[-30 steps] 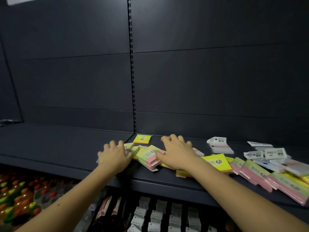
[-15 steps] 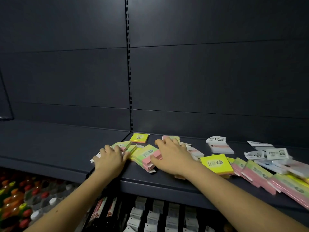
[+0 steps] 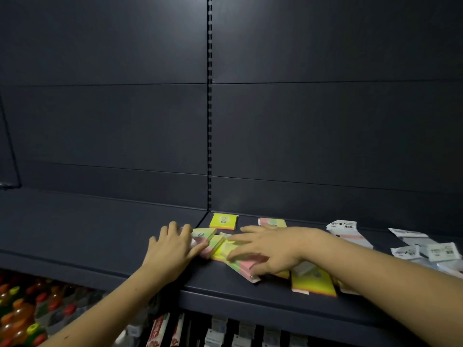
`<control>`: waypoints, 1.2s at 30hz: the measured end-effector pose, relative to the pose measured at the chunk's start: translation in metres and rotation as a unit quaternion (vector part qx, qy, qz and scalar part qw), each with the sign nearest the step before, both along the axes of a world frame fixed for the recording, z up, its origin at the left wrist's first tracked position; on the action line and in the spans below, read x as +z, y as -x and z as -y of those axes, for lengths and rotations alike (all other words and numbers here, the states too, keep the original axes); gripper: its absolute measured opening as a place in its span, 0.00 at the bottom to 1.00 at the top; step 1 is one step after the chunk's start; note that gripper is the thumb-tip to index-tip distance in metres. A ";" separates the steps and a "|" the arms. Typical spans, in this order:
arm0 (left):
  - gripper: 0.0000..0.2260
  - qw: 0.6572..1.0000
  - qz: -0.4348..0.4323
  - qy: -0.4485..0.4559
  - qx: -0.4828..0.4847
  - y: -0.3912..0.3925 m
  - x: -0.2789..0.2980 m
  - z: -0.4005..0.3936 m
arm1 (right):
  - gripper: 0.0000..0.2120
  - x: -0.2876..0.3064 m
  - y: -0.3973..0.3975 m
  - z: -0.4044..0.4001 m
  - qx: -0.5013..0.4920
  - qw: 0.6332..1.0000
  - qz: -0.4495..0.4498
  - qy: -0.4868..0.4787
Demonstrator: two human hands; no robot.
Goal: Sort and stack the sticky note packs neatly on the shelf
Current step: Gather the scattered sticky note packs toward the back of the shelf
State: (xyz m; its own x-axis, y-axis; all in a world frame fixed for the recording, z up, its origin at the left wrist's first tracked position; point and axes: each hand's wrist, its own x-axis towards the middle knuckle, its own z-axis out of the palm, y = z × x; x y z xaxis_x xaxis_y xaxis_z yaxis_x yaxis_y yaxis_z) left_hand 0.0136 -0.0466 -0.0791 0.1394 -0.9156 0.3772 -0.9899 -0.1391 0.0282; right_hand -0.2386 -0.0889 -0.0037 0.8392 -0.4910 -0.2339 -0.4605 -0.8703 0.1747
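A loose heap of green, yellow and pink sticky note packs (image 3: 225,249) lies on the dark shelf (image 3: 100,234) near its middle seam. My left hand (image 3: 171,249) lies flat against the heap's left side, fingers apart. My right hand (image 3: 269,249) is spread palm-down over the heap's right part, its thumb at a green and pink pack (image 3: 246,267). One yellow pack (image 3: 223,221) sits alone by the back wall. Another multicolour pack (image 3: 273,222) shows behind my right hand. A yellow pack (image 3: 313,284) lies under my right wrist.
White-labelled packs (image 3: 345,230) and more of them (image 3: 426,249) lie scattered at the right of the shelf. Below the shelf are coloured bottles (image 3: 20,311) at the left and small white boxes (image 3: 225,331). The shelf's left half is bare.
The view has swung right and closer. My right hand has slid left across the heap and both hands have drawn the packs closer together.
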 end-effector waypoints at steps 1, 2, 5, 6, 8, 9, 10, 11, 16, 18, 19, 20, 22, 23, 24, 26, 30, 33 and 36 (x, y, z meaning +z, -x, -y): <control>0.29 1.000 0.002 0.006 -0.005 -0.002 0.001 0.000 | 0.25 0.001 -0.002 0.001 -0.010 1.000 -0.002 -0.011; 0.29 1.000 0.004 0.011 -0.010 -0.004 0.002 0.001 | 0.25 0.001 -0.003 0.002 -0.020 1.000 0.004 -0.022; 0.31 0.999 0.006 0.023 -0.023 -0.007 0.004 0.000 | 0.23 -0.007 -0.007 0.005 -0.041 0.999 0.025 -0.010; 0.33 0.999 0.005 0.029 -0.029 -0.006 0.005 0.000 | 0.23 -0.010 -0.008 0.005 -0.044 0.998 0.030 0.011; 0.35 0.998 0.002 0.039 -0.042 -0.005 0.006 -0.001 | 0.24 -0.015 -0.012 0.004 -0.065 0.996 0.041 0.051; 0.35 0.998 0.001 0.041 -0.047 -0.005 0.006 -0.001 | 0.24 -0.018 -0.014 0.003 -0.078 0.994 0.047 0.066; 0.34 0.998 0.002 0.042 -0.052 -0.004 0.006 0.000 | 0.25 -0.020 -0.016 0.001 -0.092 0.991 0.056 0.076; 0.33 0.997 0.006 0.043 -0.057 -0.002 0.006 0.000 | 0.26 -0.023 -0.018 0.000 -0.106 0.989 0.068 0.082; 0.40 0.994 0.018 0.053 -0.094 0.006 0.005 -0.001 | 0.32 -0.034 -0.013 0.006 -0.079 0.987 0.068 0.126; 0.39 0.992 0.019 0.057 -0.109 0.009 0.004 -0.002 | 0.31 -0.037 -0.006 0.014 -0.049 0.992 0.089 0.080; 0.38 0.991 0.021 0.057 -0.116 0.010 0.004 -0.002 | 0.30 -0.039 -0.004 0.016 -0.043 0.993 0.103 0.049; 0.36 0.991 0.023 0.057 -0.122 0.011 0.003 -0.001 | 0.29 -0.039 -0.002 0.018 -0.041 0.992 0.113 0.025; 0.33 0.990 0.024 0.052 -0.131 0.012 0.002 0.000 | 0.25 -0.041 -0.003 0.017 -0.044 0.991 0.122 0.012; 0.32 0.990 0.021 0.050 -0.133 0.012 0.002 0.000 | 0.23 -0.041 -0.004 0.016 -0.046 0.991 0.126 0.018; 0.31 0.989 0.019 0.048 -0.136 0.011 0.002 0.001 | 0.22 -0.042 -0.006 0.014 -0.049 0.990 0.133 0.027; 0.33 0.988 0.014 0.049 -0.143 0.010 0.003 0.004 | 0.21 -0.046 -0.009 0.012 -0.052 0.986 0.150 0.044; 0.34 0.986 0.011 0.049 -0.159 0.008 0.007 0.013 | 0.25 -0.054 -0.017 0.007 -0.066 0.981 0.153 0.100; 0.31 0.984 0.007 0.047 -0.172 0.007 0.011 0.022 | 0.27 -0.059 -0.025 0.001 -0.099 0.973 0.153 0.144; 0.29 0.982 0.006 0.050 -0.181 0.008 0.016 0.034 | 0.26 -0.061 -0.033 -0.007 -0.140 0.962 0.161 0.173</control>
State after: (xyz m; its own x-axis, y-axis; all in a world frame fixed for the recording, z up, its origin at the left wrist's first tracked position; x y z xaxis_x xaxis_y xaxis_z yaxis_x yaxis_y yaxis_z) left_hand 0.0061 -0.0804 -0.0633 -0.1936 -0.8625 0.4675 -0.9742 0.2254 0.0123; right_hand -0.2059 -0.0822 -0.0650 0.6641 -0.7102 0.2336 -0.7472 -0.6193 0.2412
